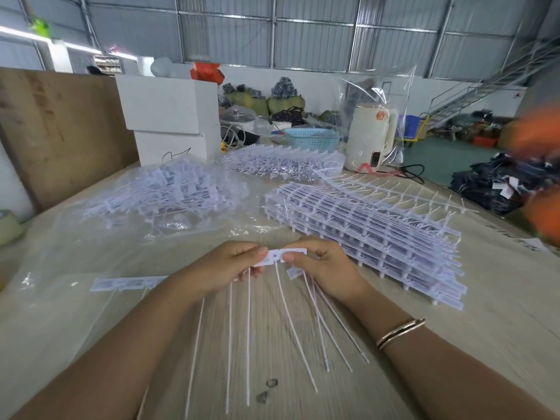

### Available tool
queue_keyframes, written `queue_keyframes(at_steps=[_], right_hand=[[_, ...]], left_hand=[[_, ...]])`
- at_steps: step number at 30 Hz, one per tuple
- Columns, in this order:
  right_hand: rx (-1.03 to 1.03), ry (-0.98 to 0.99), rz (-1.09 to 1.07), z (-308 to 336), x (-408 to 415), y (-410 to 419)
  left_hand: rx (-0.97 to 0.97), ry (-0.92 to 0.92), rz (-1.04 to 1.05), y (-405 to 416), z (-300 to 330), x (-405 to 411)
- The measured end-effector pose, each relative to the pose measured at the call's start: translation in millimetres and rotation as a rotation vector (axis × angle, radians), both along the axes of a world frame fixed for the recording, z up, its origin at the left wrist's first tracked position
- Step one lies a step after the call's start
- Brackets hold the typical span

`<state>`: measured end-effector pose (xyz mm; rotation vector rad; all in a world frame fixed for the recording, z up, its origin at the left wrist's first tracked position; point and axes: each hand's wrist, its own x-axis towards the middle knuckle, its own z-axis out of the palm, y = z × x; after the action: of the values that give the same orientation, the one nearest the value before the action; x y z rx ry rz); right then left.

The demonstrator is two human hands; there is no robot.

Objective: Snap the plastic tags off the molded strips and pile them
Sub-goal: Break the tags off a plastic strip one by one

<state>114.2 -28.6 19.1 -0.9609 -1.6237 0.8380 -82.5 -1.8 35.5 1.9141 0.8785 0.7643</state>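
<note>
Both hands, left hand (233, 262) and right hand (327, 265), pinch one molded strip (280, 256) above the desk (500, 298), beside the stacked strips (363, 237); the snapping step seems underway, needing a bend at a tag (295, 253)

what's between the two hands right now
In the head view, a short white tag strip bridges the left hand and right hand, both pinching it; its thin tails hang down toward the table.

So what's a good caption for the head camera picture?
Both hands snap a white tag beside stacked molded strips.
</note>
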Motion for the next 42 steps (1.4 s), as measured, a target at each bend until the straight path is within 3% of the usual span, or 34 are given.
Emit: queue_keyframes(at_steps=[12, 17, 21, 30, 35, 38, 42], right_hand=[[0.023, 0.244, 0.055, 4, -2, -3], [0.032, 0.155, 0.026, 2, 2, -2], [-0.065, 0.301, 0.051, 1, 1, 3], [-0.172, 0.535, 0.292, 3, 7, 5], [-0.181, 0.548, 0.346, 3, 8, 5], [-0.133, 0.547, 0.223, 3, 6, 4], [-0.077, 0.266, 0.003, 1, 8, 0]], left_hand=[[-0.003, -0.161, -0.050, -6, 0, 11], [0.112, -0.005, 0.039, -4, -3, 13], [0.157, -0.033, 0.103, -5, -3, 14], [0.064, -0.198, -0.069, -18, 1, 29], [0.022, -0.238, -0.129, -18, 1, 31], [0.052, -0.198, -0.025, -13, -4, 31], [0.121, -0.054, 0.097, -6, -9, 22]])
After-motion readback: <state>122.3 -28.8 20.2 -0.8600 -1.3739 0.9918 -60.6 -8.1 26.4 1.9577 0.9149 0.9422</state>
